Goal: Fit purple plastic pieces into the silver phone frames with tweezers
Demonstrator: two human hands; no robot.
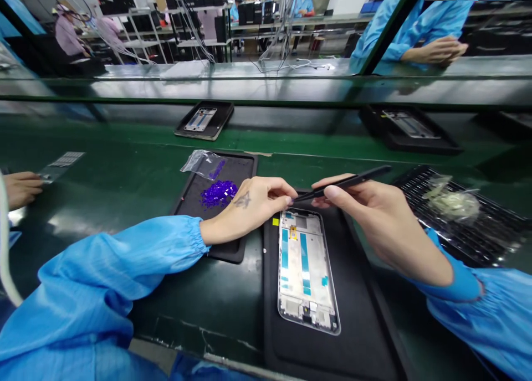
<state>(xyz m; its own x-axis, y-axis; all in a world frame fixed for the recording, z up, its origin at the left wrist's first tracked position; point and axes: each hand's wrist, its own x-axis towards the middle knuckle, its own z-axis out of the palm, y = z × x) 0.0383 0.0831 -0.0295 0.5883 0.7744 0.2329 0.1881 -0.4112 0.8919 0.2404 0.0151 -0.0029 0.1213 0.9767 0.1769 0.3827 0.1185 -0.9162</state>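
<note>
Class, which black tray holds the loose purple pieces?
The tray under the left hand; only it holds purple pieces, while the other trays hold phone frames.

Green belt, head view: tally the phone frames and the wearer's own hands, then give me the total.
Phone frames: 3
Hands, left hand and right hand: 2
Total: 5

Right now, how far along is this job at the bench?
Done: the white-and-silver phone frame already carries teal strips and a yellow tab. In hand: the right hand grips slim black tweezers, tips at the fingertips of the left hand. Left: a heap of small purple pieces on a dark tray.
</note>
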